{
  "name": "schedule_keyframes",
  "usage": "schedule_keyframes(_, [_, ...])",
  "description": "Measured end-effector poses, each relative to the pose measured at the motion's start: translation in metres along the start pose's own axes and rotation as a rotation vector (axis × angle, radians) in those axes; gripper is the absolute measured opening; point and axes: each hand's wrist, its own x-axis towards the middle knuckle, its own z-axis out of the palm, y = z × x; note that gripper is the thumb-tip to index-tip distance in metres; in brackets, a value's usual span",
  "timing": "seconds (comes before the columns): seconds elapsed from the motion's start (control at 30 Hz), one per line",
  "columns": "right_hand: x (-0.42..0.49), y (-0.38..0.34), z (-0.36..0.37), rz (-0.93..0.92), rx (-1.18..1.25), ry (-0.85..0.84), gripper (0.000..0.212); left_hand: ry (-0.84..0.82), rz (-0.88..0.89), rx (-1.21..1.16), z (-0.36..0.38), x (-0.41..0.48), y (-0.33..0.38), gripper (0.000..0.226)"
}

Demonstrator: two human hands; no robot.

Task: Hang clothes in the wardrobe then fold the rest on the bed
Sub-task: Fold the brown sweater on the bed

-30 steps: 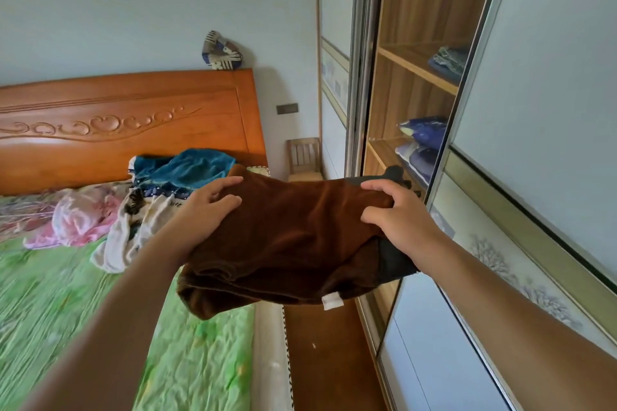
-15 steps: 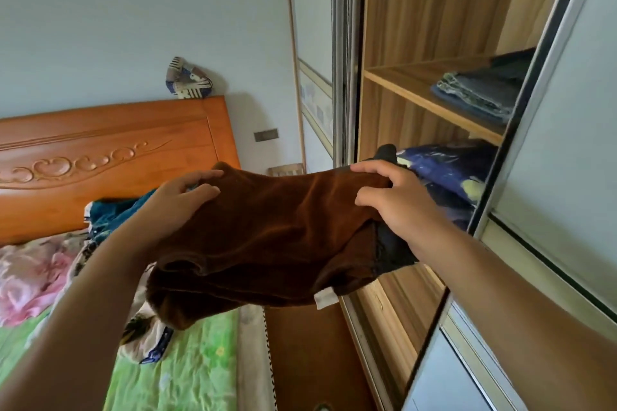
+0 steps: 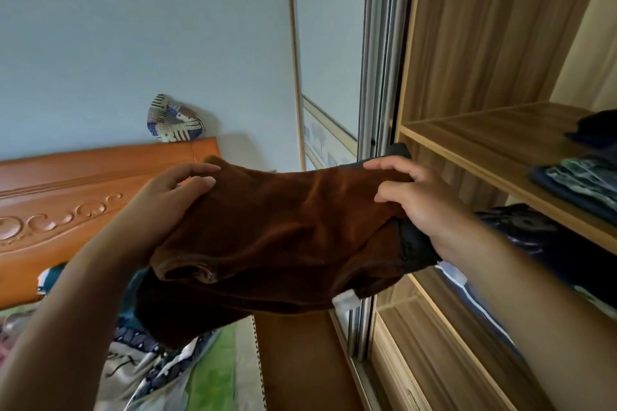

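A folded brown velvety garment with a dark lining hangs in the air in front of the open wardrobe. My left hand grips its left end, thumb on top and fingers beneath. My right hand grips its right end, level with the edge of a wooden shelf. A white label dangles from the garment's lower edge. Loose clothes lie on the bed with its green sheet at the lower left.
Folded dark and patterned clothes sit on the wardrobe shelf, with dark blue bedding on the shelf below. The sliding door frame stands left of the opening. An orange wooden headboard carries a patchwork cushion. Brown floor runs between bed and wardrobe.
The view has swung right and upward toward the wardrobe. Both hands have carried the brown garment closer to the shelves, keeping the same grip.
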Motion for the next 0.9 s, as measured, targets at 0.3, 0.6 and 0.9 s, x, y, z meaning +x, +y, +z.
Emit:
schedule_keyframes(0.3, [0.026,-0.017,-0.021,-0.048,0.008,0.151,0.047,-0.080,0.078,-0.094,0.018,0.059,0.023,0.022])
schedule_keyframes(0.6, [0.027,-0.040,-0.090,-0.078,-0.054,0.511,0.044,-0.377,0.220,-0.301,0.104,0.176,0.063,0.025])
schedule_keyframes(0.9, [0.005,-0.059,-0.129,-0.037,-0.037,0.993,0.044,-0.826,0.321,-0.535,0.226,0.256,0.129,0.027])
